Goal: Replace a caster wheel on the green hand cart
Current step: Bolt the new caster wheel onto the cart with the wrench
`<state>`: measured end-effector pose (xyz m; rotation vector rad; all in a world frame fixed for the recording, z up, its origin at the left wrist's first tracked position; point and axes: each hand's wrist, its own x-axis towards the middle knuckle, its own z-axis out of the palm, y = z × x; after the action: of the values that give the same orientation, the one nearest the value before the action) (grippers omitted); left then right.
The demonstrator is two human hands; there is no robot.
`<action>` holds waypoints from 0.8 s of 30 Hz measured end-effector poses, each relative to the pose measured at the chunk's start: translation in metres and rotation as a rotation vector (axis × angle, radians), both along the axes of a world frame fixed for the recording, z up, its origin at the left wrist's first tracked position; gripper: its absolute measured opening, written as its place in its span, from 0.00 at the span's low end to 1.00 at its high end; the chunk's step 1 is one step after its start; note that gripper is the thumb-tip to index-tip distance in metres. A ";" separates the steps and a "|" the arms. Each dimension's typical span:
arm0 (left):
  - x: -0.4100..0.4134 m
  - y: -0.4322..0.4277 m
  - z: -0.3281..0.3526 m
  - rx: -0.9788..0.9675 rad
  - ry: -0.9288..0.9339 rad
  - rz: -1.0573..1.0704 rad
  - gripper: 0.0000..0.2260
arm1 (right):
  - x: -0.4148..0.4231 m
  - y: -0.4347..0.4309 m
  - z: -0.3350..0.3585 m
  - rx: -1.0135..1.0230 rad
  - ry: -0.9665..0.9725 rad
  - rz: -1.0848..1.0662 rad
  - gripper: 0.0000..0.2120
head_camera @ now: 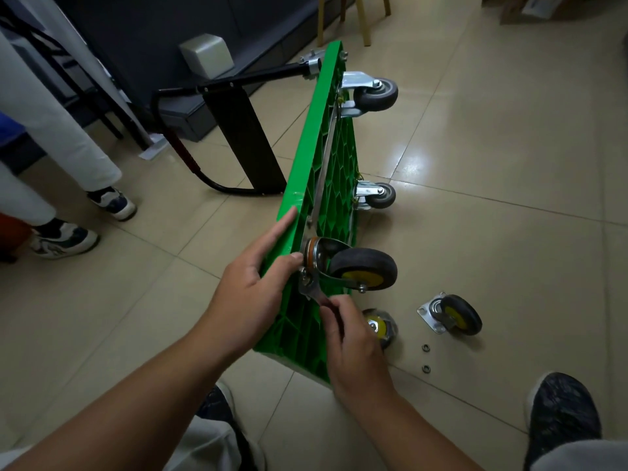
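The green hand cart (pixel 321 171) stands on its side on the tiled floor, its ribbed underside facing right. A caster with a black tyre and yellow hub (pixel 362 270) sits on the underside near me. My left hand (pixel 253 283) rests on the cart's upper edge, index finger straight along it and thumb against the caster's mounting plate. My right hand (pixel 346 334) pinches the handle of a metal wrench (pixel 311 288) whose head sits at a bolt of that plate. A loose yellow-hub caster (pixel 453 314) lies on the floor to the right.
Two grey casters (pixel 375 93) (pixel 382 195) are fixed further along the cart. Another wheel (pixel 379 326) shows behind my right hand. Two small nuts (pixel 425 348) lie on the tiles. The cart's black handle (pixel 238 137) lies left. A person's legs (pixel 64 185) stand at left; my shoe (pixel 564 423) is bottom right.
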<state>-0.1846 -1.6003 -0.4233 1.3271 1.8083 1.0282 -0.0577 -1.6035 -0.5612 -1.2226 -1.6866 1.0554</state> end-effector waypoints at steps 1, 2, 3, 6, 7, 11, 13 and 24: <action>0.000 0.001 -0.002 0.003 0.011 0.007 0.22 | -0.003 0.001 0.000 -0.015 0.010 0.004 0.17; -0.001 0.003 -0.003 0.003 0.029 0.009 0.22 | -0.005 0.002 0.000 -0.029 0.022 0.015 0.17; -0.001 0.004 -0.004 0.002 0.052 0.004 0.21 | -0.008 0.002 0.001 -0.042 0.037 0.028 0.16; -0.003 0.004 -0.005 0.032 0.089 0.005 0.20 | -0.014 0.001 0.004 -0.098 0.085 0.050 0.15; -0.005 0.004 -0.006 0.052 0.093 0.008 0.20 | -0.015 0.000 0.007 -0.121 0.100 0.059 0.14; -0.011 0.002 -0.012 0.089 0.138 0.025 0.20 | -0.022 -0.006 0.015 -0.164 0.151 0.053 0.10; -0.011 0.001 -0.012 0.114 0.153 0.033 0.18 | -0.026 -0.008 0.016 -0.171 0.184 0.027 0.12; -0.025 0.013 -0.003 0.114 0.194 0.002 0.22 | -0.044 -0.009 0.031 -0.207 0.128 -0.065 0.16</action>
<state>-0.2094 -1.5876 -0.4265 1.5398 1.9159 1.0475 -0.1020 -1.6125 -0.5303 -1.3004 -1.4591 1.2651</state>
